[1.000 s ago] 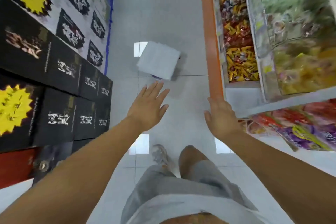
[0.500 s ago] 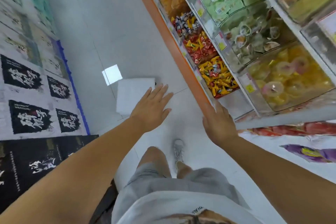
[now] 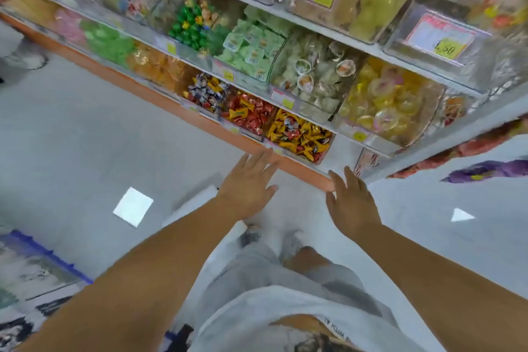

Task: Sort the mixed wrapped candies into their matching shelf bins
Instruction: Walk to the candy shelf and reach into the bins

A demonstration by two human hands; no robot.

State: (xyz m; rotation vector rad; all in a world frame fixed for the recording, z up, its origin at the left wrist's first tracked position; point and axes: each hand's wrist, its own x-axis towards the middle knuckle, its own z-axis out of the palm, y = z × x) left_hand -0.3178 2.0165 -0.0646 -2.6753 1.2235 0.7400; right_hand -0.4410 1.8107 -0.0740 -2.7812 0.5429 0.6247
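Three low bins of wrapped candy line the bottom shelf: a yellow-wrapped bin [image 3: 297, 134] with some red pieces mixed in, a red-wrapped bin [image 3: 248, 113] with a few yellow ones, and a blue-and-white bin [image 3: 205, 91]. My left hand [image 3: 247, 184] is open, fingers spread, just short of the yellow bin's front edge. My right hand [image 3: 350, 203] is open and empty, by the orange shelf base [image 3: 308, 173]. Neither hand touches a candy.
Higher shelves hold clear bins of green packets [image 3: 251, 48], shell-shaped sweets [image 3: 317, 74] and yellow jelly cups [image 3: 391, 97]. A white box [image 3: 197, 200] lies on the grey floor, partly behind my left forearm. Dark printed cartons [image 3: 25, 274] stand at the lower left.
The view has swung right, from the aisle floor toward the shelf, so the candy bins now face me. Both hands stay open and have come closer to the bottom shelf.
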